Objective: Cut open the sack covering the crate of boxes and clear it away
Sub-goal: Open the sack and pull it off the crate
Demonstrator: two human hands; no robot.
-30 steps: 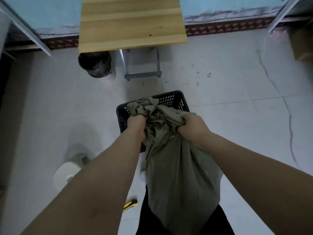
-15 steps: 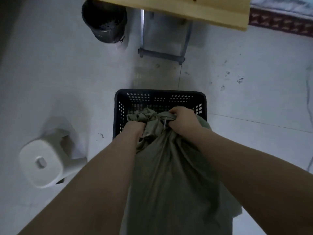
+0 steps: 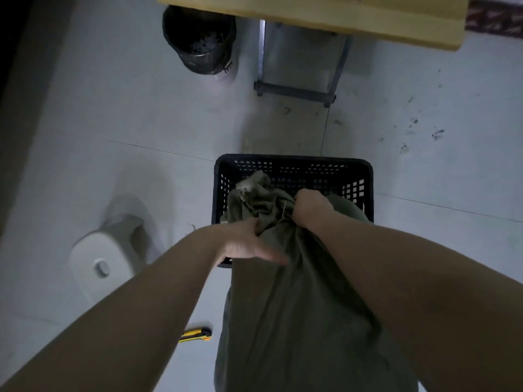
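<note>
Sack (image 3: 297, 306) bunched over the black crate (image 3: 294, 162), my right hand (image 3: 308, 206) fist-clamped on it, left hand (image 3: 246, 244) fingers spread loose; I'd regrip left, then lift clear.

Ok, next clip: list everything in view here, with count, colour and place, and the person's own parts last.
sack: one, olive green, its bunched top over the crate and the rest hanging down toward the camera
crate: one, black with lattice walls, on the floor at centre; contents hidden
knife: one, yellow and black utility type, on the floor left of the sack
stool: one, white, on the floor at left
bin: one, black, on the floor at upper left
table: one, light wood top on a grey metal frame, along the top edge
floor: pale tiles, scuffed at right
left hand: one, laid on the sack, fingers loose
right hand: one, gripping the sack's bunched top
</note>
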